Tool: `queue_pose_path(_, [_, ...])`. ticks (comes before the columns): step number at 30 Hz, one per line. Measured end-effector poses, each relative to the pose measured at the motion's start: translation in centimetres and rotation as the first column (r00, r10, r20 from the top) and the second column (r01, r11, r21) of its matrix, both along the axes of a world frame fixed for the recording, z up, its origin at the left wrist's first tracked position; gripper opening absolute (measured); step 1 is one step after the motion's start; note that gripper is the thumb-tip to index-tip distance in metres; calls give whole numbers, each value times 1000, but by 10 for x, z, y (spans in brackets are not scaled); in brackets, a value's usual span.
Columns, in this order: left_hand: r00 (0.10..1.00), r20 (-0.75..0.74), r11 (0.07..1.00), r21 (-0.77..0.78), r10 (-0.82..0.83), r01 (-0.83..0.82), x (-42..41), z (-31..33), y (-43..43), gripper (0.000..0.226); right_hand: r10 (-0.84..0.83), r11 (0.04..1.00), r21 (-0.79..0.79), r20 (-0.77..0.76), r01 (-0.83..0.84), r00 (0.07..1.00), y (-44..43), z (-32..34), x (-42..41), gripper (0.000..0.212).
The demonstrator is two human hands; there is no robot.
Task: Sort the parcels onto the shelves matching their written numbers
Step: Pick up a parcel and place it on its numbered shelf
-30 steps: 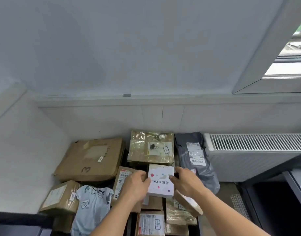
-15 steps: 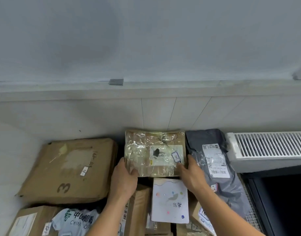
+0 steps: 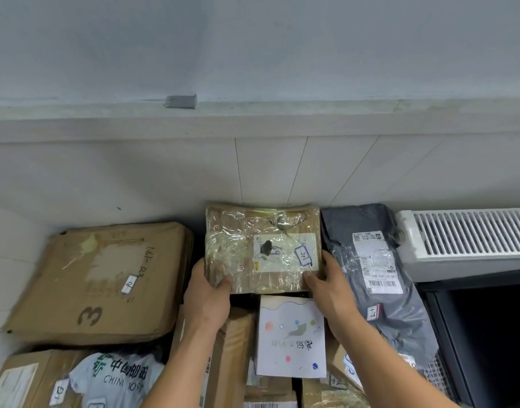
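Observation:
A brown parcel wrapped in clear tape (image 3: 247, 231) leans against the wall at the back of the pile, with a white label and a small blue-framed number tag. My left hand (image 3: 207, 298) grips its lower left corner, thumb on the front. My right hand (image 3: 329, 287) grips its lower right corner. Just below lies a white box with coloured dots (image 3: 291, 337), free of both hands.
A big cardboard box marked 3 (image 3: 97, 278) lies at the left. A dark grey mailer bag (image 3: 379, 278) lies to the right, beside a white radiator (image 3: 470, 231). More boxes and a light China Post bag (image 3: 117, 381) fill the front. A dark shelf frame (image 3: 447, 334) stands at the right.
Both hands let go of the white dotted box, which now lies on the pile, and moved up to grip the tape-wrapped brown parcel. The view has moved closer.

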State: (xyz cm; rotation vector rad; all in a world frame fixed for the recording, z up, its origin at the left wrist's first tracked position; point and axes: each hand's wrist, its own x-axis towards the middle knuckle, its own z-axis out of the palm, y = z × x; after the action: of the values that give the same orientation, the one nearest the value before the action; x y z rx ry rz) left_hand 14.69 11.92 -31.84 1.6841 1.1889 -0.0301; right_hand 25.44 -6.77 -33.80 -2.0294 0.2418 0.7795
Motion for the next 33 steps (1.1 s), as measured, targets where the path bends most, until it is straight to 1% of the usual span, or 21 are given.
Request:
queue_pose_path(3, [999,45,1000,3,25,-26,-2,5,-1,44,-33,998,58,46,30,998,-1,8,-2,57])
queue_pose_path(7, [989,124,997,6,75,-76,-9,26,-3,41,-25,991,131,96,12,995,-6,27,-3,52])
queue_pose_path(10, [977,182,993,0,114,-116,-17,49,-11,40,-19,980,199,123,-6,992,-12,51,-8,54])
queue_pose_path(12, [964,232,990,16,130,-137,-24,71,-19,41,-14,973,231,146,-20,989,-18,73,-14,55])
queue_pose_path(15, [950,272,986,28,151,-164,-39,105,-31,48,-7,962,268,196,-46,981,-29,111,-25,52])
queue_pose_path(18, [934,316,979,58,169,-196,-59,142,-42,48,10,946,313,241,-87,971,-44,149,-38,50])
queue_pose_path(21, [908,385,970,102,166,-220,-78,188,-59,63,9,927,358,286,-115,958,-61,190,-55,49])
queue_pose_path(23, [885,438,968,109,158,-227,-92,215,-70,68,15,918,371,320,-139,947,-73,217,-66,50])
queue_pose_path(26, [851,502,960,129,154,-250,-115,250,-88,64,-15,887,437,351,-149,936,-92,256,-84,48])
queue_pose_path(33, [762,626,930,157,166,-332,-164,312,-125,56,-56,818,545,393,-183,918,-136,321,-127,36])
